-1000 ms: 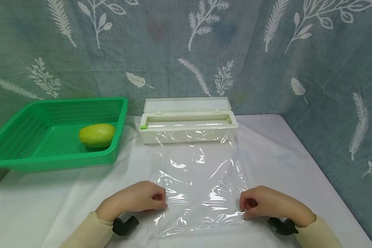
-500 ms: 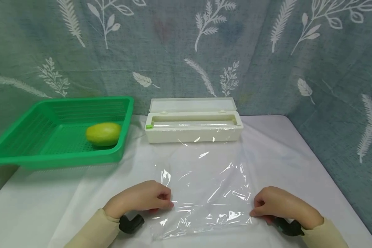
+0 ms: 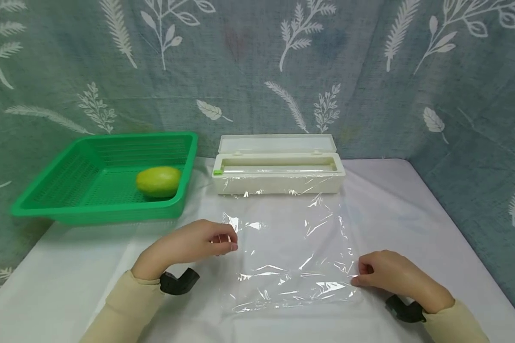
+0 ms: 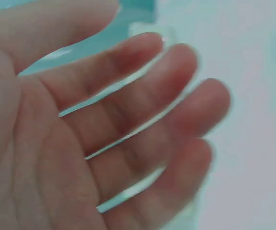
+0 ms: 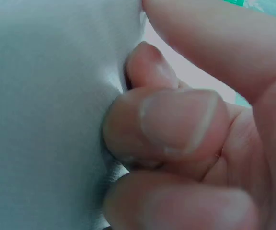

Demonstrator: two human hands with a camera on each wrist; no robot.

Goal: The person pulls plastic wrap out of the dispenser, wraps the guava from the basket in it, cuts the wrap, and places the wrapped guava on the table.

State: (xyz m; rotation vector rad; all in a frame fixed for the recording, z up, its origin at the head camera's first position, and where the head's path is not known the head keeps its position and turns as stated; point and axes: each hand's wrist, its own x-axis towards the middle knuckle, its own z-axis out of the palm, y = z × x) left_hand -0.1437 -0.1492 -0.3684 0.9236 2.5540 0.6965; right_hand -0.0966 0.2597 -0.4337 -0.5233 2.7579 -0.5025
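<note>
A sheet of clear cling film lies stretched over the white cloth, running toward me from the long white dispenser box. Its lid stands raised at the back, with the roll inside. My left hand hovers over the film's left side, fingers loosely bent and holding nothing; the left wrist view shows the empty palm and slightly spread fingers. At the film's right edge, near its front corner, my right hand pinches with thumb and index finger. Its other fingers curl against the cloth.
A green plastic basket stands at the back left with a yellow-green mango-like fruit inside. A small green slider sits at the dispenser's left end. Behind hangs a grey-green leaf-patterned curtain. White cloth covers the table.
My left hand has let go of the film's left edge and moved up and away toward the dispenser. The right hand stays at the right edge, shifted slightly forward. The view has swung left.
</note>
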